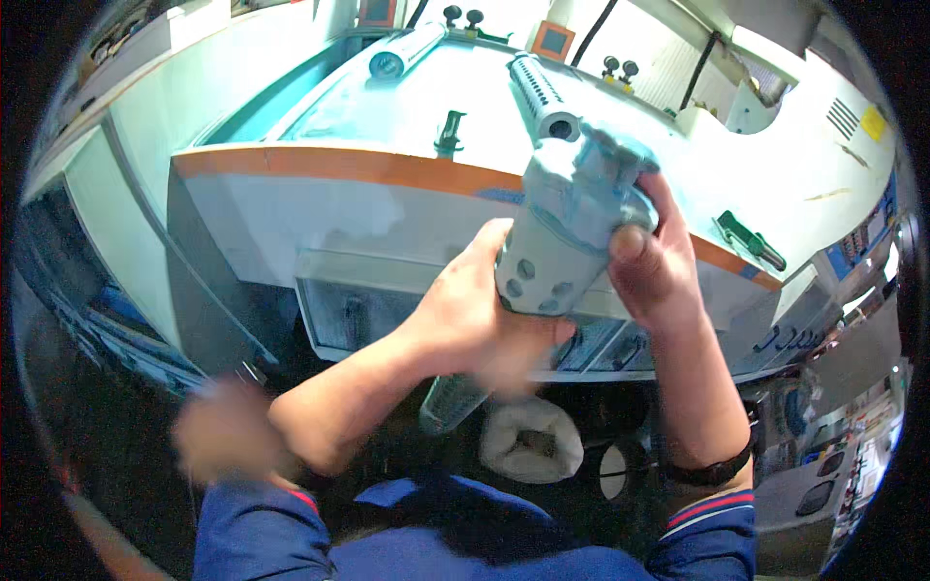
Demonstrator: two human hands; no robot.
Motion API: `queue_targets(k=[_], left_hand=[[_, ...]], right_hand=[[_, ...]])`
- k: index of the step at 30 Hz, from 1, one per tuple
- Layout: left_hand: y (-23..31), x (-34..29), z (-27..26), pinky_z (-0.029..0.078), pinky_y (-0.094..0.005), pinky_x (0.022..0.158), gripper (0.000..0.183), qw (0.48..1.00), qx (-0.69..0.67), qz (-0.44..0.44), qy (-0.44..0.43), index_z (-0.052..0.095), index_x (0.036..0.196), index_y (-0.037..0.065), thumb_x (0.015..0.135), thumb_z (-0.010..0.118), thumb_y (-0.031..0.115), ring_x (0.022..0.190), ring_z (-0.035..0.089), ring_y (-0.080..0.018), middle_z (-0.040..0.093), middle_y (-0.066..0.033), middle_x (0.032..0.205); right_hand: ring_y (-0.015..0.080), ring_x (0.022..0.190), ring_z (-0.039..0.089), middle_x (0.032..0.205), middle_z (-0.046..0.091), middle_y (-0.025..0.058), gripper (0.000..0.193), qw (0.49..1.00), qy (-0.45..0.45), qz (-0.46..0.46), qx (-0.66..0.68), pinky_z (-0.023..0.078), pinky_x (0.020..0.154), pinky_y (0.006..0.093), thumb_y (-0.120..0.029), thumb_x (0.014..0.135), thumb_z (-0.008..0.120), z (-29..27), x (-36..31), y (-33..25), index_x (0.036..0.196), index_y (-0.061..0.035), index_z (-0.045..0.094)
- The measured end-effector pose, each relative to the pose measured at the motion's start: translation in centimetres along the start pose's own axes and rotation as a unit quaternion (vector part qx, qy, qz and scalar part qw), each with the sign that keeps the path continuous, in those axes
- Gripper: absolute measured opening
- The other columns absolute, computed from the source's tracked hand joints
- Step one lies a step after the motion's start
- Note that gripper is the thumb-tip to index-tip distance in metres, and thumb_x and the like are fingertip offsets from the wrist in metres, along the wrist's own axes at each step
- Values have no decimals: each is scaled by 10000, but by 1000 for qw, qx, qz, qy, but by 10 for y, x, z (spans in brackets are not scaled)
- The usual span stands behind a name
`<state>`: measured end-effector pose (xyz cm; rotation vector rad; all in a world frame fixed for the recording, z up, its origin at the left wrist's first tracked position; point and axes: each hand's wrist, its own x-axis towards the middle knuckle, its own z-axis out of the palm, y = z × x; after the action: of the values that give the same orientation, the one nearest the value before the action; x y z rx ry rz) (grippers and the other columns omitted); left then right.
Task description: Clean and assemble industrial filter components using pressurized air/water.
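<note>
Between my hands is a white cylinder [550, 254] with round holes in its side, tilted, its upper end under crumpled, bluish see-through film. My left hand [472, 281] grips its lower left side, thumb up and blurred fingers beneath. My right hand [659, 257] holds the upper right side, thumb on the film and fingers curled behind. Just beyond, a long white tube with rows of holes [542, 97] lies on the white worktop [373, 121], its open end toward me.
Another pale tube [412, 50] lies at the back left. A small dark-green tool [450, 132] stands near the orange front edge [349, 167], and a similar green tool [751, 239] lies at the right. Below are a white open-mouthed bag or liner [533, 441] and a clear-wrapped tube [451, 403].
</note>
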<state>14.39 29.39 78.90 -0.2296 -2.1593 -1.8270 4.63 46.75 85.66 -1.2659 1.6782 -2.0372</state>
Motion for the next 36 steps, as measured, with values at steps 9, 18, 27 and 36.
queue_targets(k=[9, 18, 27, 36], left_hand=[[33, 38, -23, 461, -354, 994, 825, 974, -150, 104, -136, 537, 1357, 16, 681, 907, 311, 1135, 567, -177, 628, -87, 1211], [31, 38, -31, 442, -337, 992, 858, 955, -256, 44, -141, 514, 1395, 28, 689, 886, 344, 1134, 544, -176, 601, -64, 1233], [32, 36, -22, 458, -357, 973, 817, 968, -216, 68, -108, 523, 1369, 33, 716, 866, 383, 1124, 552, -185, 606, -74, 1201], [28, 42, -25, 452, -374, 1002, 864, 974, -176, 68, -127, 504, 1381, 21, 696, 882, 390, 1153, 556, -215, 605, -99, 1230]], right_hand=[[206, 1131, 630, 1304, 612, 137, 921, 976, -209, -27, 56, 533, 936, 317, -437, 838, 817, -25, 65, -41, 1512, 3, 369], [183, 1204, 602, 1282, 618, 113, 886, 982, -177, -28, 60, 529, 982, 318, -558, 871, 747, -6, 78, -31, 1474, -1, 414], [234, 1294, 553, 1421, 565, 91, 787, 986, -168, -2, 13, 439, 1097, 407, -509, 924, 708, -30, 73, -52, 1500, -51, 429], [191, 1206, 613, 1373, 605, 103, 745, 989, -137, -13, -56, 506, 1016, 373, -515, 938, 680, -12, 67, -48, 1444, -11, 467]])
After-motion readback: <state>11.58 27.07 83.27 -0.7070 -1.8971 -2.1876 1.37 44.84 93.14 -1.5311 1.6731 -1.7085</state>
